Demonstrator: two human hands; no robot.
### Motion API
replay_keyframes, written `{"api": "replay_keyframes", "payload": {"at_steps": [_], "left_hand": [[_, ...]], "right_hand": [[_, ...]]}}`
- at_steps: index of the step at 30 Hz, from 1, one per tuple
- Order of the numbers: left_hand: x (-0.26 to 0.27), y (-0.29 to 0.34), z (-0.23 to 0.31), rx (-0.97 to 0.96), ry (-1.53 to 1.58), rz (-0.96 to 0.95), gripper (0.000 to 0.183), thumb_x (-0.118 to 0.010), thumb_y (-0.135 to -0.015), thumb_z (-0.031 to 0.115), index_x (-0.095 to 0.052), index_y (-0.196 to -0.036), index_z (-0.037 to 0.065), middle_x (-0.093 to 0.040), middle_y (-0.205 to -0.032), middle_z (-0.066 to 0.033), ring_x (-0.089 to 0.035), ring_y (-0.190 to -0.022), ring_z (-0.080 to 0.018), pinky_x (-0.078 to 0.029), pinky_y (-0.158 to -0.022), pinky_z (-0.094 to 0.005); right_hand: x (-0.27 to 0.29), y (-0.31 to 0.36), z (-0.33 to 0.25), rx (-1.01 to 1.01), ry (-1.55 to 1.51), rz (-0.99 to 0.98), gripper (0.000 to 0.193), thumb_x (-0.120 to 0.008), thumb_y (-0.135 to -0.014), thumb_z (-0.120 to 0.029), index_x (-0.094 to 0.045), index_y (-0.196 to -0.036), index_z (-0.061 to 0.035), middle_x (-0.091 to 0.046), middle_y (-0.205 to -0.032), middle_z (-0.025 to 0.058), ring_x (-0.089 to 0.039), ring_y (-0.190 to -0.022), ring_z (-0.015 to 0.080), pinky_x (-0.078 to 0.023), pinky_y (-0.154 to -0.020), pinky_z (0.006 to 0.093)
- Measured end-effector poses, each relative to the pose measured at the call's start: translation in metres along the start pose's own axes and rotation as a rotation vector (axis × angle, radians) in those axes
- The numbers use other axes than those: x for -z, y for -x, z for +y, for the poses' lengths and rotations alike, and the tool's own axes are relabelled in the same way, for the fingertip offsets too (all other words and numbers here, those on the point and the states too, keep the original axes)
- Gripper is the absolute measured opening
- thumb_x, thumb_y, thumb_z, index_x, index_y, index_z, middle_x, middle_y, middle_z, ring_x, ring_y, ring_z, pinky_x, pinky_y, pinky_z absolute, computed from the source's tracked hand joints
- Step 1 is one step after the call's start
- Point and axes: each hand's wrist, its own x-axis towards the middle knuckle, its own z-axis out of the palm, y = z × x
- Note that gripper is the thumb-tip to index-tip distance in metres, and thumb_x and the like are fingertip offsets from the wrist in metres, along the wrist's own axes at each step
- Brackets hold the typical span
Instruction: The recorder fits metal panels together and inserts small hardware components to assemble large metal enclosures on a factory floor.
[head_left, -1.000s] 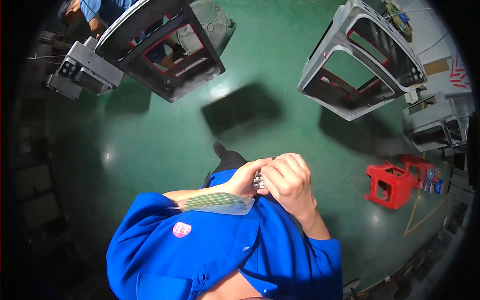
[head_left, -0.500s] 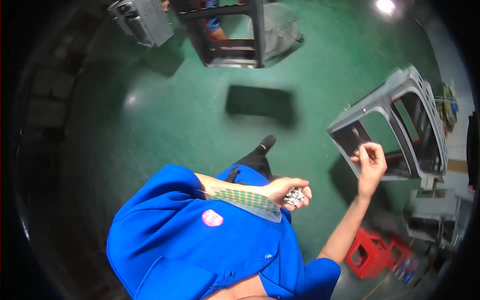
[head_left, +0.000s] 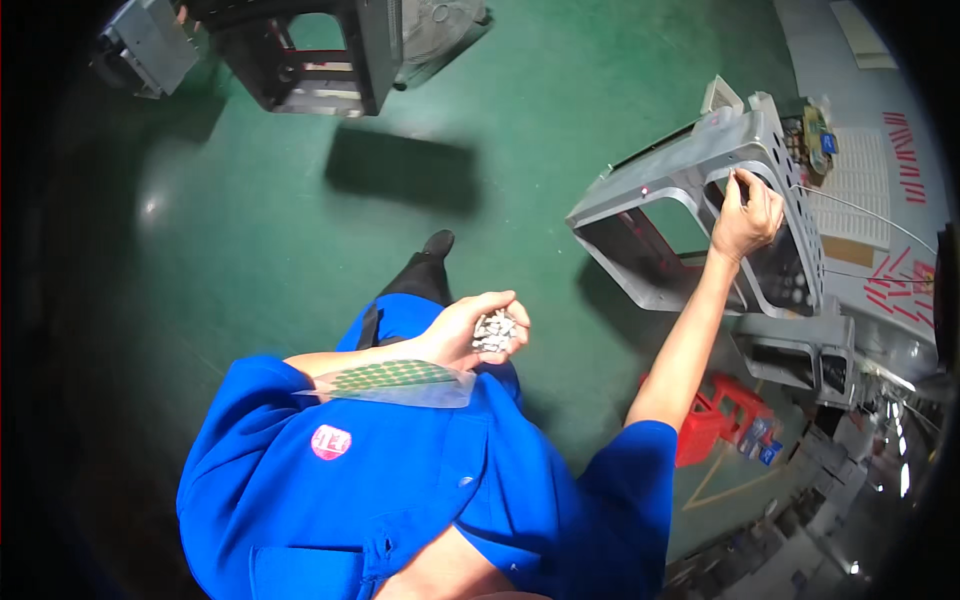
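Observation:
My left hand [head_left: 450, 328] is cupped around a heap of small silvery-white parts [head_left: 494, 332], too small to name. Along that wrist and forearm lies a clear film sheet [head_left: 400, 380] with rows of green round stickers. My right arm is stretched out to a grey metal cabinet frame [head_left: 690, 150] with two large rounded openings. At the upper edge of its right-hand opening, my right hand [head_left: 748, 218] has thumb and fingers pinched together. Whatever they hold, if anything, is hidden.
Below the frame are another grey housing [head_left: 785, 360] and red plastic stools [head_left: 735, 408]. A light table [head_left: 870, 95] with red strips runs along the right. Farther off stand a dark frame [head_left: 310, 60], a fan [head_left: 435, 30] and a grey box [head_left: 150, 45] on the green floor.
My view has swung to the right. My right hand has gone from in front of the frame's left opening to the upper edge of its right opening. My left hand still cups the parts.

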Motion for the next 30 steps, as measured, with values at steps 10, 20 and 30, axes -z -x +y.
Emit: {"api": "replay_keyframes", "payload": {"at_steps": [10, 20, 30], "left_hand": [[0.002, -0.006, 0.025, 0.032, 0.009, 0.017, 0.039, -0.041, -0.097, 0.031, -0.062, -0.084, 0.001, -0.062, -0.073, -0.0119, -0.053, -0.054, -0.0159, -0.036, -0.040, -0.0239], [0.004, -0.021, 0.018, 0.074, 0.059, 0.000, 0.038, -0.042, -0.096, 0.031, -0.061, -0.083, 0.001, -0.062, -0.071, -0.0108, -0.054, -0.056, -0.0159, -0.035, -0.039, -0.0231], [-0.011, -0.039, 0.021, 0.002, 0.081, 0.064, 0.030, -0.047, -0.095, 0.030, -0.058, -0.080, 0.006, -0.058, -0.072, -0.0090, -0.053, -0.061, -0.0190, -0.040, -0.042, -0.0268]], "right_hand": [[-0.025, 0.002, 0.024, -0.056, 0.015, 0.010, 0.018, -0.079, -0.057, -0.013, -0.072, -0.071, -0.0209, -0.059, -0.064, -0.0085, -0.052, -0.069, 0.0138, -0.039, -0.071, 0.0303], [-0.037, -0.013, 0.026, 0.106, 0.171, -0.078, 0.023, -0.079, -0.053, -0.012, -0.069, -0.069, -0.0244, -0.060, -0.067, -0.0070, -0.055, -0.073, 0.0156, -0.039, -0.070, 0.0325], [-0.069, -0.072, 0.036, 0.406, 0.308, -0.270, 0.003, -0.059, -0.068, -0.016, -0.062, -0.069, -0.0147, -0.063, -0.072, 0.0035, -0.060, -0.073, 0.0210, -0.044, -0.070, 0.0386]]}}
